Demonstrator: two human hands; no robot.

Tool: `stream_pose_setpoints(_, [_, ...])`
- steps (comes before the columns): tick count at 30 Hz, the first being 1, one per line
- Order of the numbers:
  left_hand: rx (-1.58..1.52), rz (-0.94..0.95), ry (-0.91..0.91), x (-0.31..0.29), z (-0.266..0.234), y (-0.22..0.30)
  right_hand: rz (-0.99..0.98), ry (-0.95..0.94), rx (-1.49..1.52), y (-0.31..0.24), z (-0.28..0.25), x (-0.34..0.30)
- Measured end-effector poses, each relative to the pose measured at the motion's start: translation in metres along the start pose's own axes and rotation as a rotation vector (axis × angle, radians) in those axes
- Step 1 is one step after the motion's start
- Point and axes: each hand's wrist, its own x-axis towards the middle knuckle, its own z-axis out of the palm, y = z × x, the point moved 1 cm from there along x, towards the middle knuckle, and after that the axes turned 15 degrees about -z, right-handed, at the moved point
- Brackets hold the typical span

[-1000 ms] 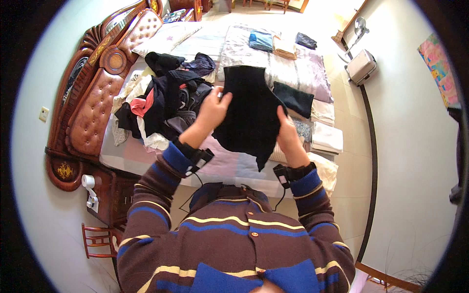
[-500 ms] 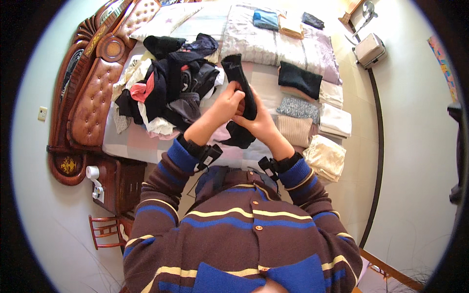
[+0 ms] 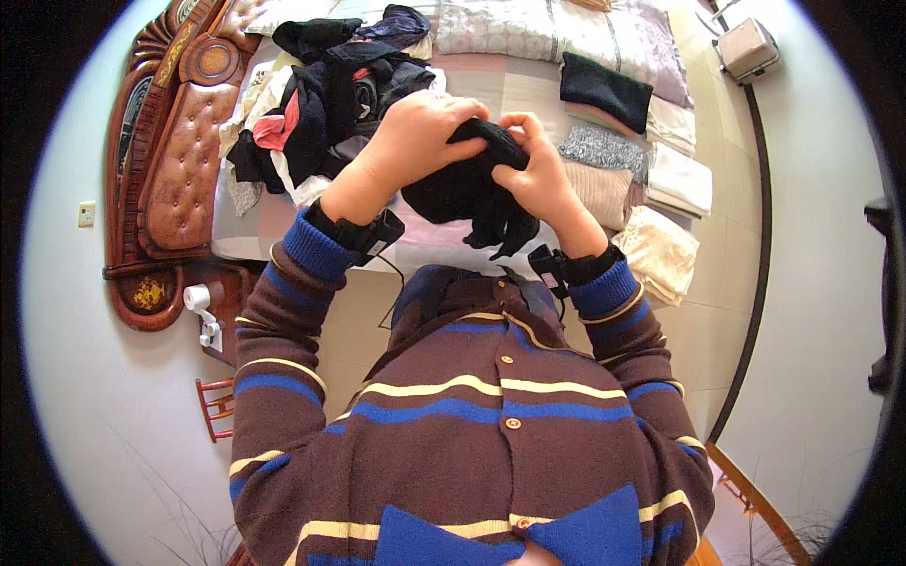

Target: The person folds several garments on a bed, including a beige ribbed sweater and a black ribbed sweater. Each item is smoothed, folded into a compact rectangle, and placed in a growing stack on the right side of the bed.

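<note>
A black knitted garment (image 3: 453,189) with a ribbed band at its top hangs over the near side of the bed. My left hand (image 3: 434,132) pinches that band at its left end, fingers closed behind it. At the other end my right hand (image 3: 533,170) grips the same band between thumb and fingers. Loose black folds drop below both hands, so the garment's full shape is hidden. Left of my hands lies a tangled heap of clothes (image 3: 316,123), mostly dark with white and coral pieces.
Along the bed's right edge lie folded pieces: a black one (image 3: 606,92), a grey speckled knit (image 3: 604,151), a beige ribbed one (image 3: 596,193), a white one (image 3: 678,179) and a cream one (image 3: 659,253). The brown tufted headboard (image 3: 189,160) borders the left. A suitcase (image 3: 748,49) stands far right.
My hands have moved apart along the black garment. It was a narrow, upright strip between them; now its band is held crosswise and the fabric hangs loose. The view has shifted slightly.
</note>
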Motion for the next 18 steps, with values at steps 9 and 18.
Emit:
stream_pose_setpoints(9, [0.041,-0.065,-0.09,0.013,-0.012,0.039,-0.441,0.287,-0.604,0.032,-0.022,-0.034])
stream_pose_setpoints(18, [0.158,-0.009,-0.036,0.024,-0.051,0.049,-0.473,0.407,-0.535,0.049,-0.023,-0.057])
